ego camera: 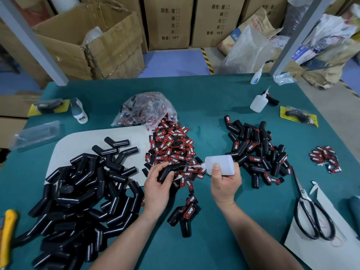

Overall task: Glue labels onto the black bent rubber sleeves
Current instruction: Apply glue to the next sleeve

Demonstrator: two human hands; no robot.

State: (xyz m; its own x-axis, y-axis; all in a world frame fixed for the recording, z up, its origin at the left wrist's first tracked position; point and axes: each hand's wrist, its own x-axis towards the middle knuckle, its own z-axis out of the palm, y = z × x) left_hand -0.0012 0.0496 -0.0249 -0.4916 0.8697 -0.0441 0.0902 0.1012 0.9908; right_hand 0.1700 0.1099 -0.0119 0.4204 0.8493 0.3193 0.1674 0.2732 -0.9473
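**Glue bottle meets sleeve at the middle of the bench**

The left hand [157, 184] curls its fingers and thumb round one black bent rubber sleeve [171, 169], held just above the green-covered bench [204, 106] with its upper end pointing right. The right hand [224, 184] grips a translucent white plastic glue bottle [220, 165], laid on its side with the thumb across the body. Its thin nozzle points left and reaches the held sleeve's upper end (whether the tip touches the rubber cannot be told). The two hands sit close together, the sleeve and the bottle between them.

Directly behind and under the hands spreads a heap of red-and-black printed labels [171, 147], spilling from a clear plastic bag [146, 110] further back. Toward the left front corner lies a large pile of plain black bent sleeves [78, 191], partly on a pale sheet [78, 139]. To the right of the right hand is a smaller pile of sleeves that carry labels [257, 149]. One more labelled sleeve [183, 215] lies between the forearms near the front edge.

Near the right edge rest black-handled scissors [309, 215] and a small cluster of loose labels [325, 158]. A second white glue bottle [258, 102] lies toward the back right.
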